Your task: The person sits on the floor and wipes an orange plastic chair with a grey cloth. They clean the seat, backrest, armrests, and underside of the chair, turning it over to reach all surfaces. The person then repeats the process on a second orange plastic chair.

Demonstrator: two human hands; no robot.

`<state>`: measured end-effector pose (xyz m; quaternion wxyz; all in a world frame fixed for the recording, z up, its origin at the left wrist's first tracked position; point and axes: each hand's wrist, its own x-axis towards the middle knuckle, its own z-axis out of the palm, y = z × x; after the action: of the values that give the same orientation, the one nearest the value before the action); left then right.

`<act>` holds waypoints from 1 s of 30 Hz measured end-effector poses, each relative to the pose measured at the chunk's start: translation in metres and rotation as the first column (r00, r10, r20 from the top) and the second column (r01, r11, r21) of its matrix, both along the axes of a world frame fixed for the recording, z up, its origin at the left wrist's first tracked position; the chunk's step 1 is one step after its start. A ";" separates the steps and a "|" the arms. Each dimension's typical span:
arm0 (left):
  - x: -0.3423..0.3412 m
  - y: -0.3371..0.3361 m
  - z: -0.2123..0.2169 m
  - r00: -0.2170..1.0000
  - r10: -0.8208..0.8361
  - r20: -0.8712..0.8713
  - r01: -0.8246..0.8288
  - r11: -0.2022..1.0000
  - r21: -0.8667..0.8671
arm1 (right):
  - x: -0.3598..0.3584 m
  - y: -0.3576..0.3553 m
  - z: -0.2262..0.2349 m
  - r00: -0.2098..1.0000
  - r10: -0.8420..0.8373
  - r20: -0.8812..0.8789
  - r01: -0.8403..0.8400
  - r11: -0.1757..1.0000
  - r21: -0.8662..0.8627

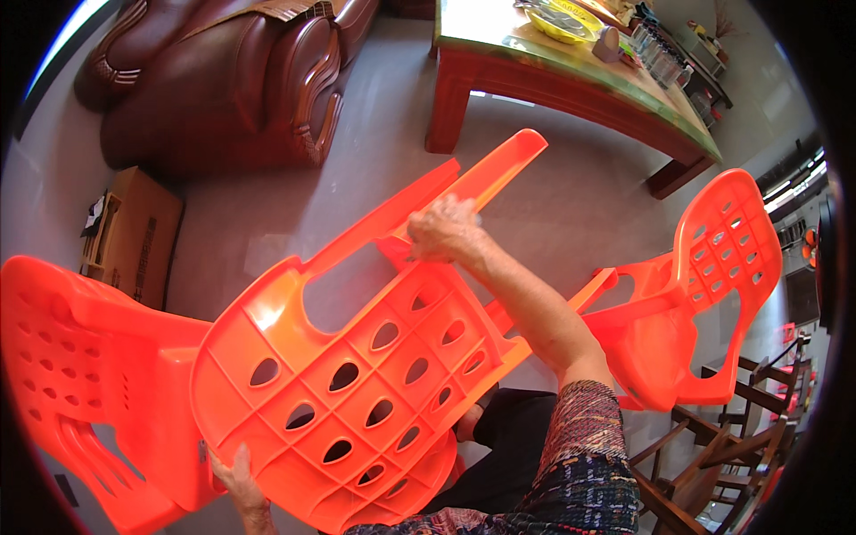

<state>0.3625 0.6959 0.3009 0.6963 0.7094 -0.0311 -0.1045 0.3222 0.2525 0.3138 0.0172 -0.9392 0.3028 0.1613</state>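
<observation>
An orange plastic chair point(357, 392), its ribbed backrest with leaf-shaped holes facing up, lies tilted in front of my body. My right hand point(441, 230) is closed around the base of one of its legs, which points to the far side. At the backrest's lower left edge, my left hand point(239, 486) grips the rim, with some fingers hidden behind it. A second orange chair point(169, 392) stands close on the left. Another orange chair point(678, 294) is on the right, behind my right forearm.
A brown leather sofa point(214, 98) is at the far left, with a cardboard box point(147, 232) near it. A wooden table point(553, 80) at the back carries a yellow basket point(563, 21) and several glasses point(655, 58). Dark wooden chair frames point(713, 455) crowd the lower right.
</observation>
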 end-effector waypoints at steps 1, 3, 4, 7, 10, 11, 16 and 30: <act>0.001 -0.001 -0.001 1.000 -0.002 0.000 0.002 1.000 0.001 | -0.003 0.006 0.000 0.994 0.080 0.069 -0.085 0.993 0.083; 0.002 0.004 -0.004 1.000 0.005 0.008 -0.005 1.000 0.006 | -0.009 0.023 0.001 0.946 0.227 0.231 -0.279 0.934 0.225; 0.003 0.007 -0.004 1.000 -0.020 0.002 0.020 1.000 0.011 | -0.016 0.028 -0.004 0.905 0.247 0.346 -0.299 0.948 0.107; 0.007 0.015 -0.008 0.998 -0.066 -0.018 0.066 0.998 0.010 | -0.037 0.015 -0.035 0.718 0.291 0.632 -0.157 0.953 -0.259; 0.011 0.022 -0.013 0.999 -0.043 -0.016 0.044 0.999 0.023 | -0.044 -0.027 -0.061 0.516 0.295 0.804 0.275 0.832 -0.482; 0.013 0.025 -0.015 0.999 -0.048 -0.009 0.049 0.997 0.060 | -0.050 -0.048 -0.061 0.484 0.290 0.826 0.409 0.759 -0.507; 0.006 0.012 -0.007 1.000 0.007 -0.024 -0.006 1.000 0.024 | -0.088 -0.153 -0.061 -0.809 -0.461 0.365 -0.043 0.666 0.745; 0.009 0.004 0.003 0.986 -0.149 0.079 0.145 0.988 0.055 | -0.073 0.021 -0.066 0.156 -0.727 0.669 -0.247 0.627 0.739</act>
<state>0.3710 0.6996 0.3037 0.6672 0.7257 -0.1098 -0.1270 0.2488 0.2731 0.2480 0.5963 -0.6508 0.2965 -0.3646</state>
